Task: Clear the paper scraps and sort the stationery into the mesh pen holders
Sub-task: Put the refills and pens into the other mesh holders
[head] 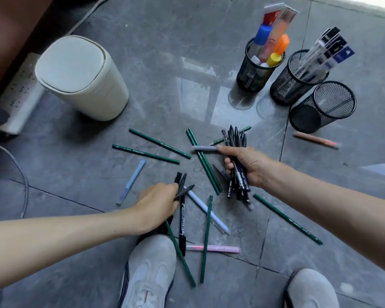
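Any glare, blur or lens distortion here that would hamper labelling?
Head view: window reflection glares on the glossy floor beside the mesh pen holders; top right corner is blown out; wide-angle bending leans the bin and holders outward; the left hand and its black pens look slightly soft.

Bin (80,81) back left (power strip (20,92) beside it), mesh pen holders (285,90) back right, pencils (160,143) nearer, between.

right hand (245,166) grips bundle of black pens (237,161) | left hand (158,204) pinches black pens (181,185) | green pencils (203,161) scattered on floor (165,52)
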`<act>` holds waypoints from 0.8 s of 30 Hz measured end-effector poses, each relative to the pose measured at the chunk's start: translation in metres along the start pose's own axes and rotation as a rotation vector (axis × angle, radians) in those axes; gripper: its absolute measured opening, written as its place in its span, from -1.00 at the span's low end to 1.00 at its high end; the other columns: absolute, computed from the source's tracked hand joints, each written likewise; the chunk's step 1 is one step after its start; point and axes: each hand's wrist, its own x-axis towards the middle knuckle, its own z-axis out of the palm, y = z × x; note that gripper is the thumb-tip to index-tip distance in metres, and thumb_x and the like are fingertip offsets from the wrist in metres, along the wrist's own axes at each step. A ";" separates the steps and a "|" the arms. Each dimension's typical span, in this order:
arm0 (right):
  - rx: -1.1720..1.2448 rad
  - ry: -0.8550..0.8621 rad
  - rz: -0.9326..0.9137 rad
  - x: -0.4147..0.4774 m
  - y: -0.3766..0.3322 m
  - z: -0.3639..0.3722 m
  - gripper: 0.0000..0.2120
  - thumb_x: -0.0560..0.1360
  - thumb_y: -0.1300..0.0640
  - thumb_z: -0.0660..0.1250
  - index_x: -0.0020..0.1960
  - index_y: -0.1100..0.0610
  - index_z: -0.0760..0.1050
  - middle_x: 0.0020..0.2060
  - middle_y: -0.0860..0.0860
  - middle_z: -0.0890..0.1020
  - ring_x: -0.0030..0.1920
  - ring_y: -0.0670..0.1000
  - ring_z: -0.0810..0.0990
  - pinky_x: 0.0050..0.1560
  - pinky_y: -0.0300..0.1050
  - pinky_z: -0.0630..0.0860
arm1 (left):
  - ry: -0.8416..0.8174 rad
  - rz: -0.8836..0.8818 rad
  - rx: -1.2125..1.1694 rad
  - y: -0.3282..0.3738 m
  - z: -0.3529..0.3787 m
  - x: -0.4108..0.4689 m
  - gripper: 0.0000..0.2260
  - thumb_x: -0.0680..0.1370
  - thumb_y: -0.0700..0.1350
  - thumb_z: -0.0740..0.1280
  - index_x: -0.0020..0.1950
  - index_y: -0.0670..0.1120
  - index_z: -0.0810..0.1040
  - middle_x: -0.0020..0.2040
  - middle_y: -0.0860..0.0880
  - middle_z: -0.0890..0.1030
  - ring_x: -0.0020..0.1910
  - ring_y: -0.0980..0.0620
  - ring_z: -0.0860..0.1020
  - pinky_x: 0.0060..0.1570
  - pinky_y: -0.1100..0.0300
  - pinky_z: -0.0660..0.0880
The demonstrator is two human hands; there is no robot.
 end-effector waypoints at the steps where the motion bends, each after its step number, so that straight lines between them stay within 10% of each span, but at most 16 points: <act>1: -0.001 -0.002 0.002 0.000 0.001 0.000 -0.91 0.46 0.21 0.41 -0.16 0.22 0.53 -0.60 0.00 0.44 -0.65 -0.11 0.35 -0.60 -0.33 0.35 | 0.031 0.015 0.029 0.002 0.001 0.001 -0.82 0.56 -0.01 0.24 -0.09 -0.07 0.30 -0.10 -0.12 0.58 -0.08 -0.21 0.54 -0.26 0.10 0.34; 15: -0.026 -0.081 -0.001 -0.009 0.009 -0.002 -0.83 0.42 0.10 0.44 -0.09 0.18 0.54 -0.46 0.05 0.48 -0.52 -0.06 0.41 -0.48 -0.23 0.42 | -0.038 -0.144 -0.495 0.025 -0.030 0.018 -0.79 0.59 -0.10 0.07 -0.24 -0.04 0.14 -0.28 -0.02 0.30 -0.27 -0.03 0.31 -0.29 0.08 0.20; 19: -0.010 -0.104 -0.020 -0.013 0.007 0.004 -0.78 0.40 0.00 0.44 -0.09 0.13 0.54 -0.45 0.06 0.51 -0.50 -0.04 0.43 -0.43 -0.21 0.44 | -0.100 -0.160 -0.916 0.038 -0.043 0.024 -0.87 0.57 -0.06 0.05 -0.12 -0.08 0.28 -0.20 -0.23 0.51 -0.16 -0.21 0.57 -0.09 -0.02 0.52; 24: 0.005 -0.202 -0.026 -0.019 0.009 0.015 -0.66 0.38 -0.15 0.38 -0.15 0.14 0.54 -0.45 0.07 0.49 -0.46 0.01 0.45 -0.28 -0.10 0.47 | -0.131 -0.067 -1.296 0.061 -0.064 0.026 -0.82 0.65 -0.20 0.07 -0.08 -0.05 0.41 -0.28 -0.09 0.49 -0.30 0.02 0.57 -0.37 0.16 0.57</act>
